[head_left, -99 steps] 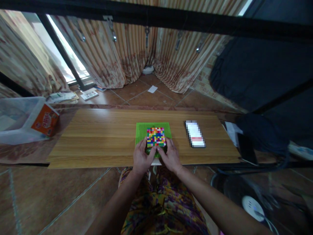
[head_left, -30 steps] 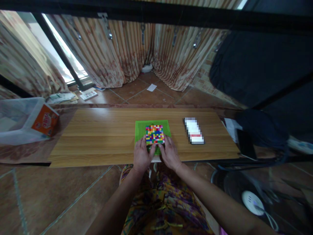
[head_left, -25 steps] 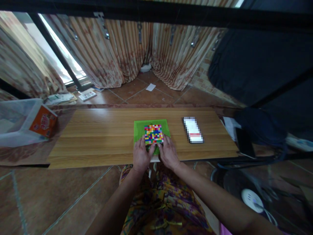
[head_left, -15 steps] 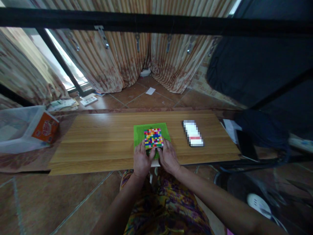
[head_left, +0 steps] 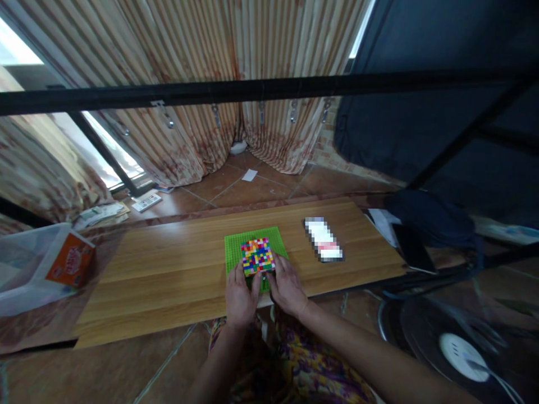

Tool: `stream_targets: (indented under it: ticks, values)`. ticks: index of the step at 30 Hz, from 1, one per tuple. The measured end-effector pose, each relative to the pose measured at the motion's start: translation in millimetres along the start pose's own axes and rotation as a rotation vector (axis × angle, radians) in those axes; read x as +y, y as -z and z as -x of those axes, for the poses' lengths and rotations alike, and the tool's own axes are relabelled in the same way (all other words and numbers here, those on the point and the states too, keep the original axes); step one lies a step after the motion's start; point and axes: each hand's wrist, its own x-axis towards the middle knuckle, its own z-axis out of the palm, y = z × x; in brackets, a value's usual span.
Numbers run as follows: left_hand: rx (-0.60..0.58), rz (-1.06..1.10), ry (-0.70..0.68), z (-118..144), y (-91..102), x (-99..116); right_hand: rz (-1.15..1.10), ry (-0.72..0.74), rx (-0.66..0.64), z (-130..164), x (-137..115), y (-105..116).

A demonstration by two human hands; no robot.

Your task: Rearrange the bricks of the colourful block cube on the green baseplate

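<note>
A green studded baseplate [head_left: 236, 247] lies on the wooden board [head_left: 168, 264] near its front edge. A square patch of small multicoloured bricks [head_left: 257, 256] covers its middle. My left hand [head_left: 240, 297] rests on the plate's near left part, fingertips at the bricks' front edge. My right hand [head_left: 287, 287] sits beside it on the near right, fingers touching the same edge. Both hands press on the plate; whether either holds a loose brick is hidden.
A blurred-out phone-sized object [head_left: 323, 239] lies on the board to the right. A clear plastic bin [head_left: 17, 280] with an orange box [head_left: 69, 260] stands at the left. A dark bag [head_left: 429, 216] and a fan [head_left: 458, 348] are on the right. A black bar [head_left: 269, 88] crosses overhead.
The camera has tilted upward, so the board and plate sit lower in the picture. Both hands have stayed at the front edge of the brick patch.
</note>
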Motion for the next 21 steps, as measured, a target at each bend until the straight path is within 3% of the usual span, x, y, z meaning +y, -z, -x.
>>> stream_targets:
  ticks: [21]
  values:
    - [-0.004, -0.001, -0.010, 2.9, -3.5, -2.9, 0.039, 0.022, 0.032, 2.4, 3.9, -2.7]
